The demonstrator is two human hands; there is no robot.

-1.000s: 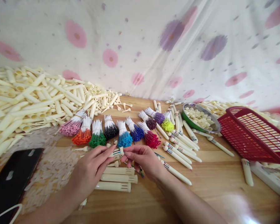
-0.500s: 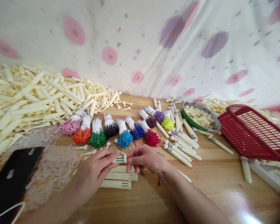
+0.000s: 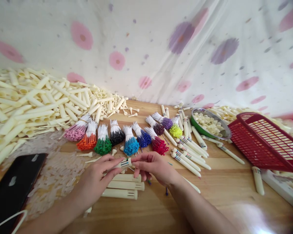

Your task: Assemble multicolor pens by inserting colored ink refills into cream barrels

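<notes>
My left hand (image 3: pixel 97 178) is closed around a cream multicolour pen (image 3: pixel 124 163), whose slotted end with coloured sliders points right. At that end, the thumb and forefinger of my right hand (image 3: pixel 152 167) pinch the pen's tip; its other fingers curl beneath. Just below my hands lie several cream pen barrels (image 3: pixel 127 186) with slots at their right ends. Behind them stand bundles of coloured refills with white stems, among them light blue refills (image 3: pixel 130 143), green refills (image 3: pixel 103 143) and red refills (image 3: pixel 158 143).
A heap of cream barrels (image 3: pixel 39 97) fills the left, with clear plastic pieces (image 3: pixel 56 172) and a black phone (image 3: pixel 17 185) in front. Rightward lie filled pens (image 3: pixel 188 162), a green-sided metal bowl (image 3: pixel 205 131) of small cream parts, a red basket (image 3: pixel 258 139) and a white power strip (image 3: pixel 282 188).
The pen has tilted, its slotted end now slightly higher. Both hands stay close together on it, and the view has shifted a little.
</notes>
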